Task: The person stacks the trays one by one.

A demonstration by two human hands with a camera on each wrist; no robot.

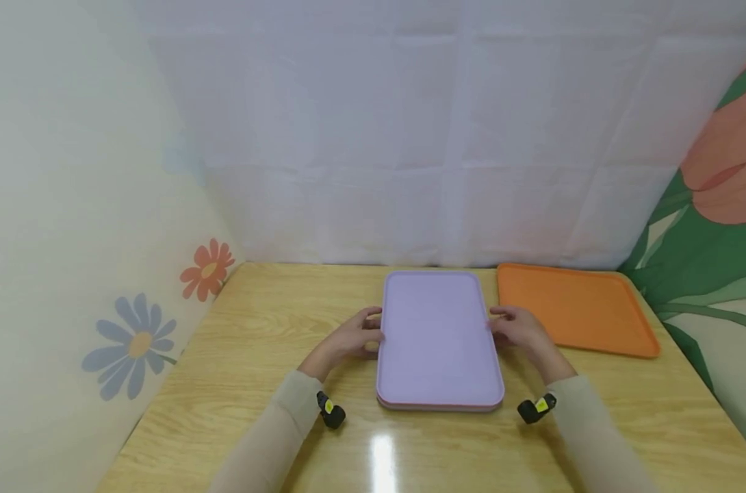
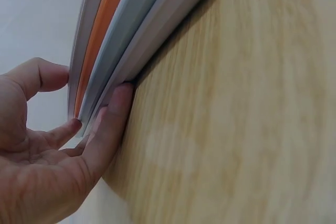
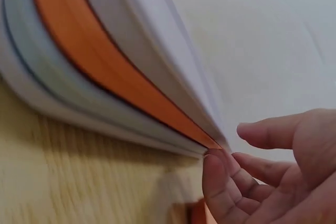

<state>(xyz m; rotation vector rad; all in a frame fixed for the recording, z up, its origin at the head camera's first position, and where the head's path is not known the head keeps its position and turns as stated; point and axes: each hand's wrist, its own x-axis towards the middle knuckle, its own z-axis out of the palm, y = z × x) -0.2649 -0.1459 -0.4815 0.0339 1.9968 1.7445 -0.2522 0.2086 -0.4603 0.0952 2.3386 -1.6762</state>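
A stack of rectangular trays lies on the wooden table, topped by a lavender tray (image 1: 437, 335). At its left side my left hand (image 1: 354, 332) grips the edge. In the left wrist view the thumb (image 2: 52, 76) meets the top rim and a finger (image 2: 113, 116) reaches the lowest one. An orange tray (image 2: 102, 30) and a pale grey-green tray (image 2: 123, 32) show between the layers. On the opposite side my right hand (image 1: 521, 329) touches the stack with its fingertips (image 3: 215, 166), the thumb standing apart from the rim in the right wrist view.
A separate orange tray (image 1: 576, 308) lies at the back right of the wooden table (image 1: 274, 301), beyond my right hand. A white cloth (image 1: 379, 137) hangs behind the table. Flower-patterned panels (image 1: 140, 342) stand at both sides.
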